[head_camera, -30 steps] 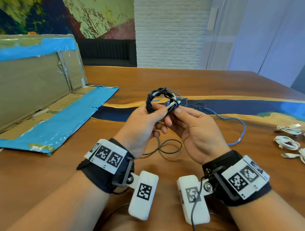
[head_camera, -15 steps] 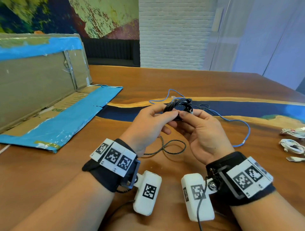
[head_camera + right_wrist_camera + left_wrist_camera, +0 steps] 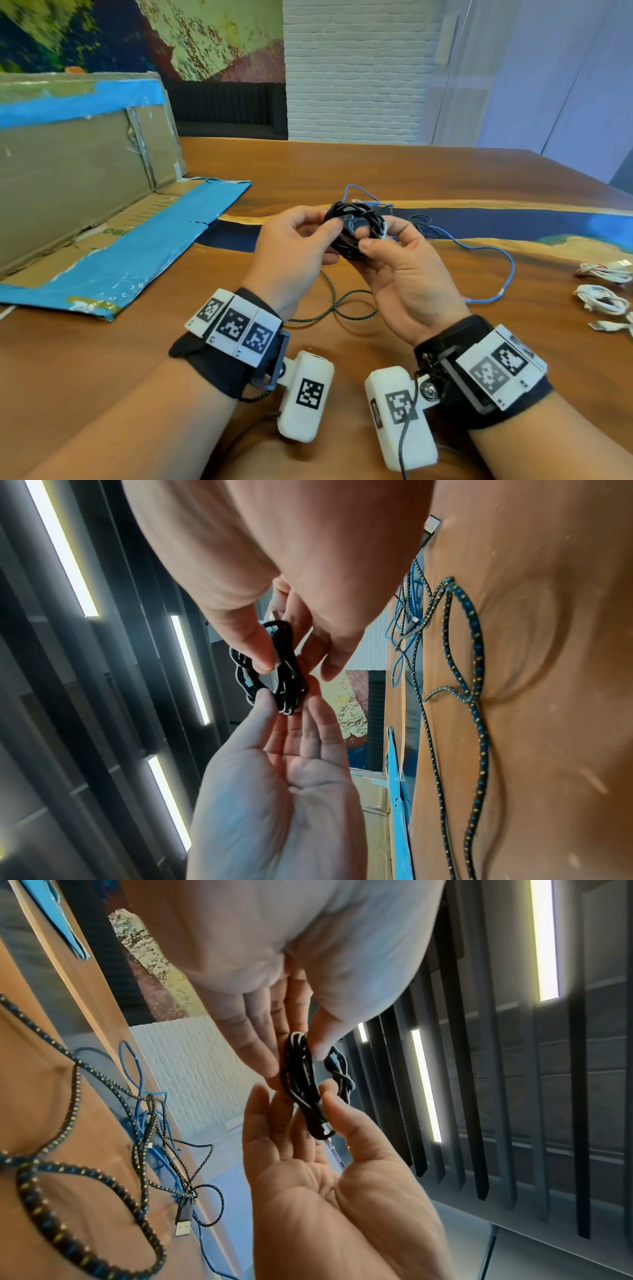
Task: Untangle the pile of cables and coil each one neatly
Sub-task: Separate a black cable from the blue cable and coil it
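A black cable wound into a small coil [image 3: 352, 226] hangs above the table between both hands. My left hand [image 3: 327, 222] pinches its left side between thumb and fingers. My right hand [image 3: 376, 236] grips the right side, thumb on top, by a white plug end. The left wrist view shows the coil [image 3: 301, 1080] between the left hand [image 3: 291, 1056] at the top and the right hand [image 3: 298, 1099] below. In the right wrist view the coil [image 3: 284, 669] is pinched by the right hand [image 3: 294, 664] above and the left hand [image 3: 289, 702] below.
A loose black-and-yellow braided cable [image 3: 337, 301] lies on the wooden table [image 3: 411, 171] under the hands, tangled with a blue cable [image 3: 507, 260] that runs right. Coiled white cables [image 3: 603, 298] lie at the right edge. Flattened cardboard with blue tape [image 3: 85, 205] stands at the left.
The coil has come down from standing upright over the left hand to lying between both hands. The right hand has shifted its grip round the coil's right side.
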{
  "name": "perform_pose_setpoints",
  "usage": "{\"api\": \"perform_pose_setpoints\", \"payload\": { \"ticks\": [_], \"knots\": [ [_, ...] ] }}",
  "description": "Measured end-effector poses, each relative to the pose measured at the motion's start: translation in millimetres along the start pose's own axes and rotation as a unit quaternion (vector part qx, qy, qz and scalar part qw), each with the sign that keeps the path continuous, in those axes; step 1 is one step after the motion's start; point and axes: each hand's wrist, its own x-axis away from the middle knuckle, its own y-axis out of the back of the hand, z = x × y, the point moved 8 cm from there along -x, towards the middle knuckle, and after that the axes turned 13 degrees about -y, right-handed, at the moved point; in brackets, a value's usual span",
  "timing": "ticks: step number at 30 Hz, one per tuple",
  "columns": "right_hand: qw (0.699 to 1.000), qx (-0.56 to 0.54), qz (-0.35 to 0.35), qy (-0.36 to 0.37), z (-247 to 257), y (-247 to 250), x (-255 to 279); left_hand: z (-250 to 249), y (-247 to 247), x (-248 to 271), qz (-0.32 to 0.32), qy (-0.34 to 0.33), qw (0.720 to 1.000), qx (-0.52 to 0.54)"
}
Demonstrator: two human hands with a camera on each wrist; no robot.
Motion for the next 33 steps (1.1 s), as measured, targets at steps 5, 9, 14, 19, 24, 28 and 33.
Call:
{"api": "perform_pose_setpoints", "payload": {
  "ticks": [5,9,14,19,24,28,33],
  "knots": [
    [1.0,-0.025,-0.002,-0.009,1,2,0,-4,-2,-1,0.018,-0.017,1.0,-0.009],
    [1.0,0.0,-0.007,-0.015,2,0,0,1,-7,2,0.037,0.018,0.999,0.01],
    [1.0,0.017,-0.005,-0.013,6,3,1,11,-14,9,0.069,0.13,0.984,0.102],
    [0.995,0.098,-0.004,0.029,7,-5,5,13,-11,8,0.074,0.165,0.974,0.136],
    [0.975,0.208,-0.047,0.062,11,2,6,14,-11,8,0.074,0.165,0.973,0.142],
    [0.959,0.269,-0.069,0.06,15,10,6,14,-9,6,0.073,0.155,0.977,0.129],
    [0.971,0.226,-0.071,0.041,21,17,5,14,-3,2,0.05,0.152,0.978,0.135]
  ]
}}
